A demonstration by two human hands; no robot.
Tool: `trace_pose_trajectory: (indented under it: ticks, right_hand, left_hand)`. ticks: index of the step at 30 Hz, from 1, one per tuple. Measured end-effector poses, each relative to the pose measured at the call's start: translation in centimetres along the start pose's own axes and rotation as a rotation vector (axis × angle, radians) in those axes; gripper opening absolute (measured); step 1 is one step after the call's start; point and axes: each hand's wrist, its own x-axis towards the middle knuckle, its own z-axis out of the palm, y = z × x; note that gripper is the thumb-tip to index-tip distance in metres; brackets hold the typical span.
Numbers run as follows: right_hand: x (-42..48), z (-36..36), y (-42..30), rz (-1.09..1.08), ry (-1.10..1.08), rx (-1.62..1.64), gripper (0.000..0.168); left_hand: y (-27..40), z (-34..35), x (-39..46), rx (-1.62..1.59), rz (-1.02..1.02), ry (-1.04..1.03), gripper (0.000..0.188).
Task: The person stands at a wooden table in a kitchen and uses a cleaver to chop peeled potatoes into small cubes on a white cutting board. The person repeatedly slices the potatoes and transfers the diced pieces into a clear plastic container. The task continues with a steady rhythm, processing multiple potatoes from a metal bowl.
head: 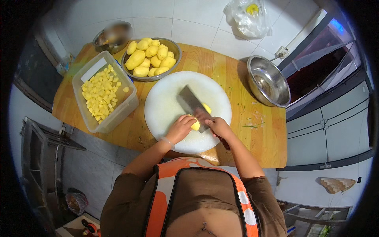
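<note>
My left hand (180, 128) grips a peeled potato piece (194, 124) on a round white cutting board (165, 97). In my right hand (219, 127) is the dark handle of a cleaver (194, 105), whose broad blade lies slantwise over the board, close beside the held piece. Another yellow potato piece (207, 108) shows past the blade's right side, partly covered by it. Left of the board, diced potato (102, 93) fills part of a clear plastic tub (114, 118). A metal bowl (178, 59) behind the board is heaped with whole peeled potatoes (151, 56).
An upright-tilted steel basin (268, 81) leans at the table's right rear. Green scraps (251, 126) litter the wooden table (260, 148). Another metal bowl (97, 43), its contents blurred, stands at the back left. A plastic bag (250, 20) hangs on the tiled wall near a socket (282, 52).
</note>
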Motion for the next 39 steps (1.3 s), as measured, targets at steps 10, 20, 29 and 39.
trace_pose_trajectory:
  ticks: [10,20,29,39]
  right_hand:
    - [-1.3,1.4,-0.3,-0.332,0.483,-0.437,0.027]
    - [-0.7,3.6,-1.5,-0.32,0.297,-0.629,0.029]
    - [-3.0,-0.2,-3.2,-0.255,0.564,-0.159,0.024]
    - [-2.2,2.4,-3.9,-0.283,0.39,-0.48,0.022]
  left_hand:
    - [-1.4,-1.5,-1.1,-0.127,-0.199,0.104,0.025]
    - [-1.8,1.8,-1.8,-0.035,-0.139,0.15,0.012]
    - [-2.0,0.8,0.6,0.121,-0.008,-0.008,0.03]
    - [-2.0,1.5,-3.4,-0.116,-0.468,0.121,0.023]
